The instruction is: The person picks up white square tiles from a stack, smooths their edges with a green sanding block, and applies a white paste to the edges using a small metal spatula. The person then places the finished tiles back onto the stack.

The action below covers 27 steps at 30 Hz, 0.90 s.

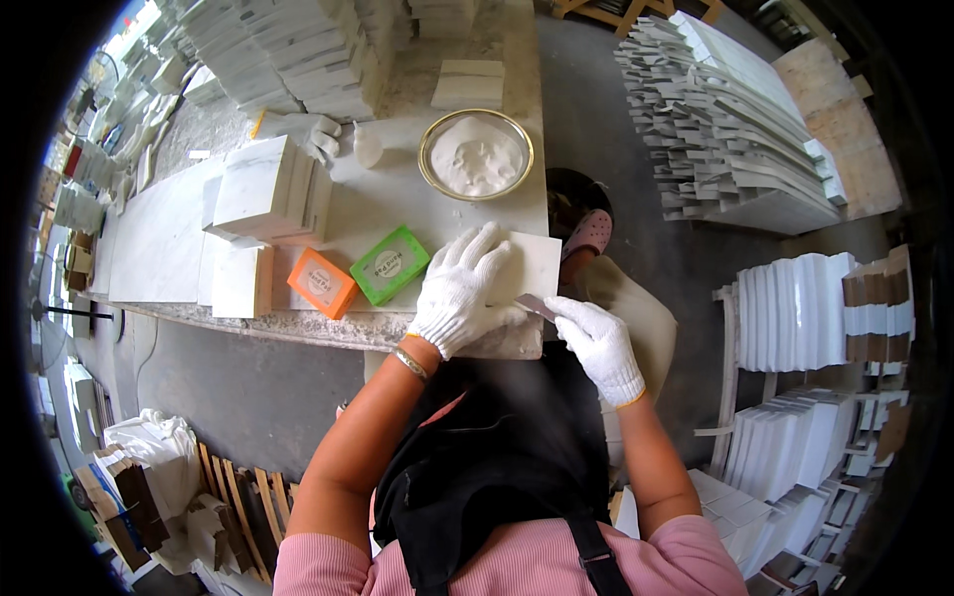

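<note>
Nearer me than the bowl (pixel 475 198), my left hand (pixel 465 283) rested flat and unclenched on the tile (pixel 537 260) while my right hand (pixel 596 343) pinched a blade (pixel 537 305) by its edge, probably for scraping, so the next move seemed to call for holding it steady.

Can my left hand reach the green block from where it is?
Probably yes: the left hand is spread over the white tile, right beside the green block, and nothing seems to stand between them. The orange block sits on the far side.
</note>
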Tool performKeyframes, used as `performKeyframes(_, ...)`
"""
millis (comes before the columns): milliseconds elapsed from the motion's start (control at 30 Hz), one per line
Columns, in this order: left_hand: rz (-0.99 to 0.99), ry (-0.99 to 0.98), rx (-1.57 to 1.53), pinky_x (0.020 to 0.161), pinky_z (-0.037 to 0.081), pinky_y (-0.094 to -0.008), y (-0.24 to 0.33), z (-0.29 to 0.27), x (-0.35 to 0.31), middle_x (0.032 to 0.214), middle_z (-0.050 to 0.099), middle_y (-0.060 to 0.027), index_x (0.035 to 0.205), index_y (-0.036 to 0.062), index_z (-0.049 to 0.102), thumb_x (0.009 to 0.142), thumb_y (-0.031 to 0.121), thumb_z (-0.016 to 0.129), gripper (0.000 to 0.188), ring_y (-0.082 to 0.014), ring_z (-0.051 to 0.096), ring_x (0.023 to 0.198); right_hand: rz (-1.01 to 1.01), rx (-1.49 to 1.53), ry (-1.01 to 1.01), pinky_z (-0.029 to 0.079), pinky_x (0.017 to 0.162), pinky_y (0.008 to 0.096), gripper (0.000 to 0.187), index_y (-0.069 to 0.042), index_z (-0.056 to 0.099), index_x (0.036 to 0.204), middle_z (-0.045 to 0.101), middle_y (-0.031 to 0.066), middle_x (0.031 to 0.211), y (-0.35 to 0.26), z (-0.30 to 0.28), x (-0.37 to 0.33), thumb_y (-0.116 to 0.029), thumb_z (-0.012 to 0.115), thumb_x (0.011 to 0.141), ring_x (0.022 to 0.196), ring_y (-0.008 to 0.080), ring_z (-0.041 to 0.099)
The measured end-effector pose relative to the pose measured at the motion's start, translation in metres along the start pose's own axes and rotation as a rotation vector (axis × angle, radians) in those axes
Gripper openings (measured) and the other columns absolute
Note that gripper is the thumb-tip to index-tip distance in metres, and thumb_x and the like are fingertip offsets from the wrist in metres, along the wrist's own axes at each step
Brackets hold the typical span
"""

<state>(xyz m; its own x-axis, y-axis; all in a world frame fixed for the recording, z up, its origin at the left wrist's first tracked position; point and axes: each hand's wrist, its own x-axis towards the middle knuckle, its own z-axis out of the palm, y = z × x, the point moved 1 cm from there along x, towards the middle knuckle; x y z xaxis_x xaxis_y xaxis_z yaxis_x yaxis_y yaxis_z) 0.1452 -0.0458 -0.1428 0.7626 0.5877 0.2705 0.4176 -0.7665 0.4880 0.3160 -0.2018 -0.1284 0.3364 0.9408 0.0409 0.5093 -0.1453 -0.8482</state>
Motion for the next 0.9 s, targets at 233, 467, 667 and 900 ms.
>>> performKeyframes(233,0.027,0.005,-0.013,0.110,0.037,-0.0507,0.000,0.000,0.004,0.150,0.044,-0.0166,0.135,0.0086,0.053,0.063,0.046,0.085,0.088,-0.0386,0.041,0.138,-0.119,-0.090,0.084,0.056,0.076,0.0357,0.025,-0.005,0.070,0.115,0.072,0.0146,0.100,0.014,-0.003,0.031,-0.008,0.065,0.090,0.086,0.0314,0.069)
performKeyframes(467,-0.013,-0.061,0.010,0.113,0.035,-0.0518,0.002,-0.004,0.001,0.152,0.041,-0.0177,0.140,0.0089,0.051,0.063,0.049,0.083,0.093,-0.0404,0.038,0.140,0.327,0.296,-0.013,0.052,0.069,0.0253,0.027,-0.004,0.070,0.119,0.072,0.0064,0.092,-0.001,-0.009,-0.022,-0.005,0.063,0.093,0.075,0.0094,0.063)
performKeyframes(667,-0.034,-0.056,0.229,0.117,0.023,-0.0595,0.036,0.011,0.003,0.154,0.036,-0.0216,0.140,0.0070,0.049,0.059,0.054,0.085,0.100,-0.0493,0.027,0.143,0.350,0.599,0.218,0.049,0.067,0.0216,0.043,-0.005,0.057,0.139,0.068,0.0046,0.088,0.017,-0.020,-0.017,-0.013,0.061,0.096,0.072,0.0074,0.060)
performKeyframes(900,0.040,-0.051,0.188,0.108,0.039,-0.0524,0.042,0.014,0.009,0.141,0.050,-0.0156,0.129,0.0090,0.058,0.068,0.042,0.081,0.073,-0.0416,0.042,0.134,0.348,0.730,0.188,0.049,0.067,0.0220,0.043,-0.004,0.058,0.137,0.070,0.0055,0.089,0.020,-0.011,-0.017,-0.013,0.062,0.096,0.073,0.0092,0.062)
